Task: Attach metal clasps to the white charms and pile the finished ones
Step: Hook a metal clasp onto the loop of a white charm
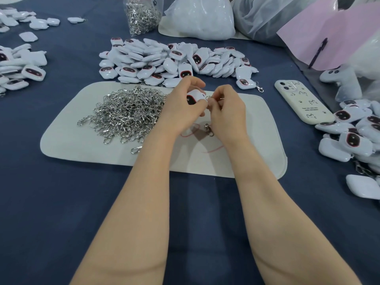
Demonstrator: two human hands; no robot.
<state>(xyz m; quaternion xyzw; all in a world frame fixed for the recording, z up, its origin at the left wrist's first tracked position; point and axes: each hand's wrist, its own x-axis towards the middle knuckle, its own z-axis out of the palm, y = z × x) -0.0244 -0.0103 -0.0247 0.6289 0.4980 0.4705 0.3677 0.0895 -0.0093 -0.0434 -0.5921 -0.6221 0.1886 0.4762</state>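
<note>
Fingers of the left hand [183, 105] curl round a white charm [196, 95], gripping it above the middle of the white mat [61, 145]. Thumb and fingers of the right hand [226, 114] pinch a metal clasp [208, 98] by its ring, just beside the charm's right edge. Loose clasps [127, 116] are heaped on the mat's left half; more charms [174, 60] lie beyond its far edge.

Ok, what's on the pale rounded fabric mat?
A heap of silver metal clasps on its left, a stray clasp nearer, red scribbles. The left hand, gripping a white charm, and right hand hide the mat's far middle.
</note>
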